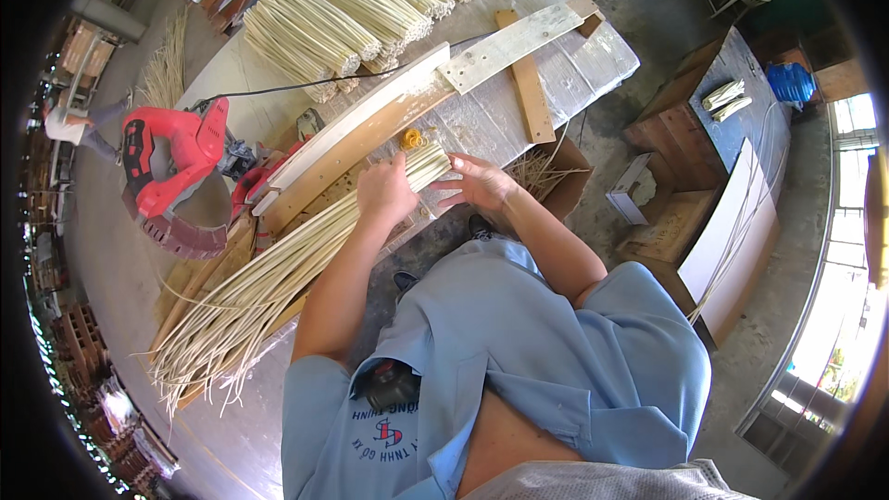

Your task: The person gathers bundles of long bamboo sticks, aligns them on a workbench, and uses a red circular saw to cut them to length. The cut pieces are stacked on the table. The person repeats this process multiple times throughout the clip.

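Observation:
A long bundle of pale rattan canes (278,268) lies slantwise over the left part of the workbench, its loose ends fanned out toward the lower left. My left hand (387,190) is closed round the bundle close to its even, far end. Beside that end is my right hand (482,183), its fingers stretched and apart; the thumb is close to the cane tips, and whether it touches them I cannot tell. Just beyond the bundle sits a small yellow item (413,139), perhaps a roll or bands. A wooden fence (370,120) runs along the bench behind it.
A red power saw (176,153) stands at the left, with a black cable (306,90) trailing across the bench. Several cut cane bundles (343,14) are lined up at the back. A cardboard box (567,181) with cane offcuts stands right of the bench. Farther right is a wooden cabinet (681,125).

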### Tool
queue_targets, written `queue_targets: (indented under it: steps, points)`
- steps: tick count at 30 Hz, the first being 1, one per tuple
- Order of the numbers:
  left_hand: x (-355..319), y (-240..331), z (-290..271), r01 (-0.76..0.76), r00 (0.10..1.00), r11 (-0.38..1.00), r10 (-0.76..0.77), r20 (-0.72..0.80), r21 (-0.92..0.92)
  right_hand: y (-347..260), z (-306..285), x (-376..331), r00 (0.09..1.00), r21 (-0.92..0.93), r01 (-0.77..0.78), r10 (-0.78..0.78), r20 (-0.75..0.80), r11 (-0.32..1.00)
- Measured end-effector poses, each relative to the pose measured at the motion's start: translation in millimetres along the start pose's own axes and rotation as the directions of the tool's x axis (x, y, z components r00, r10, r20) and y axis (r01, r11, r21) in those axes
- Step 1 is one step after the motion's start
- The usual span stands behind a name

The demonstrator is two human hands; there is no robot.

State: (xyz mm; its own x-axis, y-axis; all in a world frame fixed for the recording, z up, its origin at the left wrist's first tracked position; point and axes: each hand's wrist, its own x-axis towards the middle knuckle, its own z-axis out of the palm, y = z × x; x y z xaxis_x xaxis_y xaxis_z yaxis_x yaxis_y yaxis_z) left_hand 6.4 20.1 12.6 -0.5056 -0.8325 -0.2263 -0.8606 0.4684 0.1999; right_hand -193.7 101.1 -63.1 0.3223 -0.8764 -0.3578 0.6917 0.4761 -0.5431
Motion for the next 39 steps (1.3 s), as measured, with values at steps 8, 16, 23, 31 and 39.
queue_targets:
  steps: [8, 16, 23, 31, 39]
  points:
    - [5, 6, -3, 0.009, 1.0, 1.0, -0.009, 0.017, 0.025, -27, 7, 26, 1.0, -0.064, 0.016, -0.014, 0.024, 0.998]
    - [3, 2, 0, -0.029, 0.999, 0.999, 0.03, -0.023, 0.043, -67, 14, 67, 0.982, -0.701, -0.112, 0.185, 0.028, 0.705]
    - [1, 8, -8, 0.017, 0.997, 0.999, -0.019, 0.07, 0.027, -74, -1, 107, 0.919, -0.627, -0.364, 0.375, -0.122, 0.688]
    - [11, 4, 4, -0.064, 0.998, 0.998, 0.065, -0.015, 0.024, -45, -56, 134, 0.83, -0.115, -0.533, 0.492, -0.263, 0.838]
    - [16, 9, -1, -0.061, 0.998, 0.998, 0.061, 0.011, 0.012, 12, -70, 120, 0.923, 0.455, -0.307, 0.378, -0.071, 0.836]
